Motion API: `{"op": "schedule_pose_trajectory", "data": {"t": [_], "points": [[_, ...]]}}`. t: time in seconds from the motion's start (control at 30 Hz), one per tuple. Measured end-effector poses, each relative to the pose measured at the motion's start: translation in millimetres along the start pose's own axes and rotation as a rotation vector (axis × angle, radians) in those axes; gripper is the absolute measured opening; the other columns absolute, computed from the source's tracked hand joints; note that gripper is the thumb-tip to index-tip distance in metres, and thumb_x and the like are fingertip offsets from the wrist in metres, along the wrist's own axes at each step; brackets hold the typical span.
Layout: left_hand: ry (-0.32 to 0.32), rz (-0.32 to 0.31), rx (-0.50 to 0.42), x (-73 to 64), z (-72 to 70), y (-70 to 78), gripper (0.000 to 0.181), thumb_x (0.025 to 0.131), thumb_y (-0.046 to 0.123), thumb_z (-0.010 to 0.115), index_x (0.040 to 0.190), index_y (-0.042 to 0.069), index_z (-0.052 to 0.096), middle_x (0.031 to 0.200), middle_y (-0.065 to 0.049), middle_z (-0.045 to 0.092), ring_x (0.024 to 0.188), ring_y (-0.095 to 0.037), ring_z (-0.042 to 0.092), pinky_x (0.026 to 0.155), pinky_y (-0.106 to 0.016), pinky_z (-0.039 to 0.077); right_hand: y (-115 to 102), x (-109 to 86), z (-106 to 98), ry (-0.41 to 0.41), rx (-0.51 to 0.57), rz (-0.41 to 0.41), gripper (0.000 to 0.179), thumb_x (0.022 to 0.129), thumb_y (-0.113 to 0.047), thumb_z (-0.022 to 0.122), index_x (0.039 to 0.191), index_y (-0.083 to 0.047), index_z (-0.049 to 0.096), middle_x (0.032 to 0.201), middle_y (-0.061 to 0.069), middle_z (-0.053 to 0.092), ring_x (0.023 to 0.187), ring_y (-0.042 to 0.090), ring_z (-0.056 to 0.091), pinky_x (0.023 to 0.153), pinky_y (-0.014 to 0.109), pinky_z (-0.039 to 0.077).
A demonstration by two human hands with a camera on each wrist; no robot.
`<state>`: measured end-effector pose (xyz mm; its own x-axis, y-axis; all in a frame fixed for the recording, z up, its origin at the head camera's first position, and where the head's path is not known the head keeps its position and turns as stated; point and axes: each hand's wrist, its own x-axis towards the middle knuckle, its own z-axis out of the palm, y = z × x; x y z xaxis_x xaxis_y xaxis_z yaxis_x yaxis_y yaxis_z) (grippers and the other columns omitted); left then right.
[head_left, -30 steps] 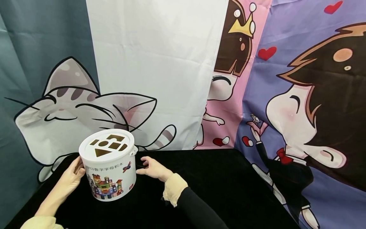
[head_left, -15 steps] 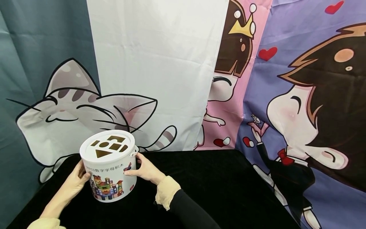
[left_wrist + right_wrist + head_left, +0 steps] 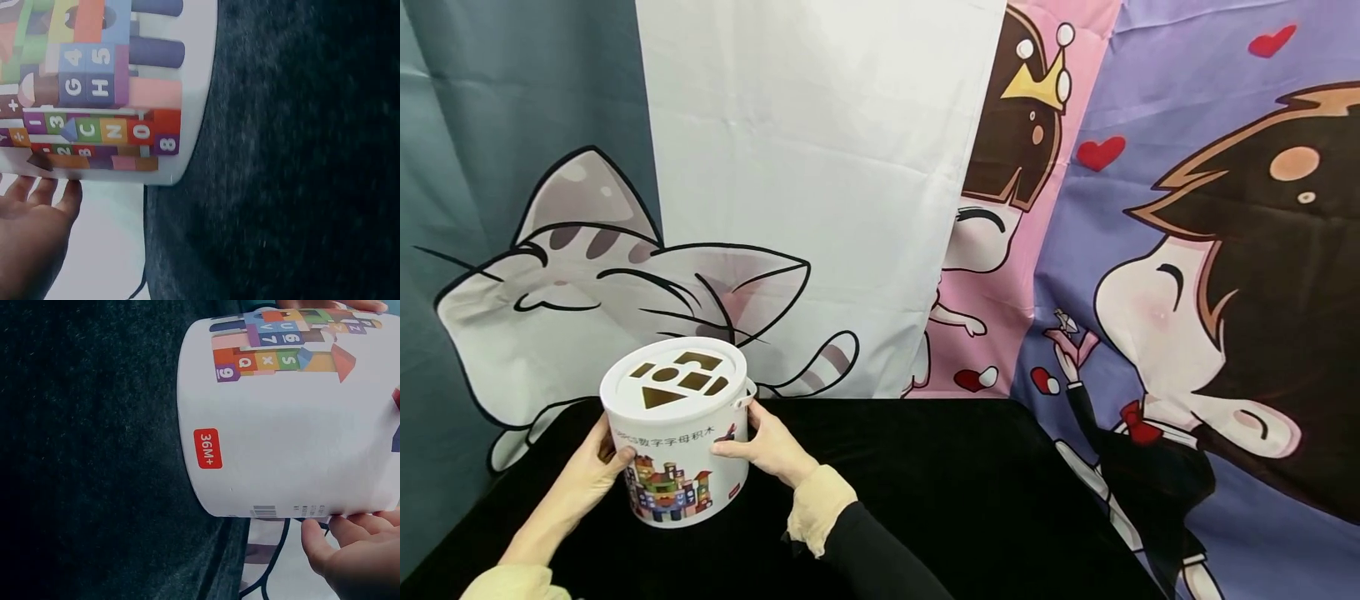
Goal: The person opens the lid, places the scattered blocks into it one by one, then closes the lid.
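Observation:
A white bucket [image 3: 730, 417] of toy blocks stands on the black cloth. Its round lid [image 3: 625, 396] has cut-out shapes, including a triangle, a circle and a square. My left hand [image 3: 580, 479] holds the bucket's left side, thumb on the front and fingers round the back. On the opposite side, my right hand [image 3: 775, 446] grips it just below the handle's hinge, thumb across the front print. Printed letter and number blocks show on the bucket wall [image 3: 169, 94] in the left wrist view. A red "36M+" label [image 3: 207, 449] shows in the right wrist view.
Black cloth [image 3: 970, 492] covers the table, stretching right of the bucket. Behind it hang a curtain with a cartoon cat [image 3: 557, 333] and a purple one [image 3: 1067, 225] with cartoon figures.
My right hand, apart from the bucket a second ago, has come left and taken hold of its side. My left thumb has moved onto the front. The bucket stays in place.

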<state>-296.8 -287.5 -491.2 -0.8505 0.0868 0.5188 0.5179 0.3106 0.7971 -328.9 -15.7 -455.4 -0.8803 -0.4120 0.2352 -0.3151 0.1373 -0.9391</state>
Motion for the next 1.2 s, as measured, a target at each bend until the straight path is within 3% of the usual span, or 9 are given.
{"op": "schedule_pose_trajectory", "data": {"t": [0.2, 0.33, 0.5, 0.63, 0.83, 0.97, 1.2], "points": [[0.046, -0.066, -0.008, -4.0, -2.7, -1.3, 0.072, 0.102, 0.025, 0.053, 0.159, 0.018, 0.009, 0.119, 0.030, 0.044, 0.107, 0.013, 0.042, 0.085, -0.005, 0.034, -2, -3.1, 8, 0.034, -0.080, 0.016, 0.072, 0.080, -0.025, 0.084, 0.141, -0.034, 0.047, 0.118, -0.017, 0.061, 0.107, 0.004, 0.056, 0.089, 0.024, 0.047], [0.043, -0.105, -0.003, -5.5, 1.5, -0.6, 0.071, 0.103, 0.027, 0.050, 0.159, 0.025, 0.006, 0.139, 0.008, 0.040, 0.113, 0.013, 0.036, 0.089, -0.004, 0.031, -6, -5.4, 5, 0.053, -0.190, 0.030, 0.075, 0.079, -0.033, 0.084, 0.143, -0.034, 0.046, 0.123, -0.015, 0.060, 0.108, 0.004, 0.055, 0.091, 0.028, 0.048], [0.042, -0.113, 0.003, -2.8, 14.6, 4.6, 0.069, 0.104, 0.027, 0.049, 0.158, 0.030, 0.006, 0.149, -0.021, 0.033, 0.116, 0.012, 0.034, 0.090, -0.002, 0.029, -8, -9.8, -7, 0.073, -0.280, -0.001, 0.077, 0.079, -0.039, 0.083, 0.145, -0.034, 0.044, 0.126, -0.014, 0.059, 0.110, 0.004, 0.053, 0.095, 0.031, 0.047], [0.046, -0.124, -0.002, -0.3, 28.5, 13.4, 0.069, 0.104, 0.027, 0.050, 0.158, 0.030, 0.009, 0.146, -0.023, 0.037, 0.114, 0.012, 0.037, 0.088, -0.003, 0.031, -9, -16.8, -21, 0.083, -0.296, -0.037, 0.070, 0.079, -0.040, 0.082, 0.140, -0.035, 0.047, 0.121, -0.016, 0.060, 0.109, 0.003, 0.054, 0.095, 0.029, 0.046], [0.039, -0.093, -0.070, 16.6, 48.3, 31.3, 0.069, 0.103, 0.029, 0.049, 0.159, 0.022, 0.009, 0.149, -0.031, 0.031, 0.120, 0.009, 0.036, 0.092, -0.003, 0.030, -18, -23.6, -47, 0.105, -0.280, -0.090, 0.072, 0.080, -0.040, 0.081, 0.142, -0.039, 0.044, 0.115, -0.016, 0.062, 0.106, 0.006, 0.058, 0.090, 0.027, 0.048], [0.036, -0.067, -0.104, 23.9, 61.5, 39.4, 0.069, 0.103, 0.028, 0.049, 0.158, 0.011, 0.011, 0.147, -0.035, 0.031, 0.119, 0.010, 0.037, 0.092, -0.004, 0.031, -21, -30.8, -62, 0.119, -0.281, -0.097, 0.077, 0.081, -0.041, 0.080, 0.146, -0.040, 0.039, 0.124, -0.015, 0.059, 0.111, 0.007, 0.056, 0.093, 0.030, 0.048], [0.011, -0.044, -0.170, 33.8, 93.1, 48.5, 0.071, 0.102, 0.027, 0.054, 0.157, 0.006, 0.014, 0.145, -0.034, 0.036, 0.117, 0.007, 0.040, 0.094, -0.006, 0.032, -15, -45.8, -92, 0.137, -0.258, -0.128, 0.076, 0.084, -0.031, 0.080, 0.149, -0.030, 0.039, 0.137, -0.010, 0.054, 0.119, 0.010, 0.053, 0.100, 0.038, 0.045]]}}
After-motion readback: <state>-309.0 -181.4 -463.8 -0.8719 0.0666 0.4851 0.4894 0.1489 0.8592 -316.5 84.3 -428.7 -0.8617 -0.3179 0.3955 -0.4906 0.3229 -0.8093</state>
